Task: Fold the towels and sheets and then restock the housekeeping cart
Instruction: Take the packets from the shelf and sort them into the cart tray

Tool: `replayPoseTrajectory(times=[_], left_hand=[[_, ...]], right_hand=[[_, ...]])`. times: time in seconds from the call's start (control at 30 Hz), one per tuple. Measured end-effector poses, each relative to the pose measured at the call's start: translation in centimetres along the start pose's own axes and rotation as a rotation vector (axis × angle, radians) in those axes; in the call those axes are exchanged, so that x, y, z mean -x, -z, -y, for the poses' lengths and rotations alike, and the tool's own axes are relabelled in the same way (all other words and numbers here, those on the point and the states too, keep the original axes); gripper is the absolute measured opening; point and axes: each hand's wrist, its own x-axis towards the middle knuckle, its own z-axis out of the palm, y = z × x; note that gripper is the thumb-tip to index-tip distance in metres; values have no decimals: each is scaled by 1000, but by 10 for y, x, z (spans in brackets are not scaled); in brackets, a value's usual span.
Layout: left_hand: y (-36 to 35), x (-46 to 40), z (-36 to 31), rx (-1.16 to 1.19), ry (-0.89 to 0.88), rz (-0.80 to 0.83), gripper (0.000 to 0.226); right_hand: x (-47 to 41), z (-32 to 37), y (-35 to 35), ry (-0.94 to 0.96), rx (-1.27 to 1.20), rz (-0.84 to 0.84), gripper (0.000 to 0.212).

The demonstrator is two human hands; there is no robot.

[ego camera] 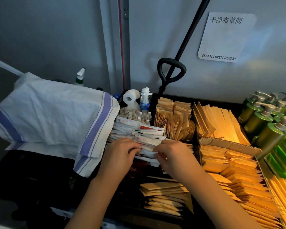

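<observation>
A row of white and red sachets (pixel 144 133) stands in the left compartment of the black cart tray (pixel 172 96). My left hand (pixel 120 154) and my right hand (pixel 170 156) are both among the nearest sachets, fingers curled and pinching white packets between them. A white cloth with blue stripes (pixel 53 116) lies bunched over the cart's left side, next to the sachets.
Brown paper packets (pixel 173 123) and yellow sleeves (pixel 229 171) fill the other compartments. Green pump bottles (pixel 267 116) stand at the right. A toilet roll (pixel 130 96), small bottles and a spray bottle (pixel 80 76) sit behind. A black handle (pixel 171 70) leans on the wall.
</observation>
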Motion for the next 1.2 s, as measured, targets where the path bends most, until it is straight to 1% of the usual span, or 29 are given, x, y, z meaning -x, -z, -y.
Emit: replayPoseTrajectory(times=[0.13,0.23,0.33,0.4,0.47,0.57,0.67,0.73,0.8,0.9,1.03,1.13,1.2], left_hand=[[-8,0,0,-58,26,74,15],[-4,0,0,-31,27,118,14],[7,10,-4,27,-8,92,24],[13,20,-13,47,-48,64,25],[16,31,-26,70,-82,77,23],[16,47,-41,98,-98,123,20],[17,59,-48,105,-80,195,18],[15,65,-51,98,-74,264,22],[10,70,-52,66,-59,347,29],[5,73,-50,-4,-19,437,37],[3,75,-51,-31,22,426,35],[4,75,-58,-7,18,367,25],[6,76,-61,10,33,341,25]], right_hand=[[-2,-1,-10,-39,-9,39,13],[-2,-4,-8,-43,-5,49,12],[6,-7,2,-40,-52,12,16],[17,-9,9,-55,-89,-24,21],[30,-11,14,-58,-108,-15,21],[45,-12,20,-46,-148,63,26],[54,-13,22,-21,-130,262,34],[59,-10,17,-9,-99,379,31],[63,-7,12,-13,-72,424,25],[63,-6,6,-47,-64,445,28],[60,-8,5,-67,-54,469,33],[60,-10,5,-54,-43,468,19],[62,-9,6,-29,-7,435,12]])
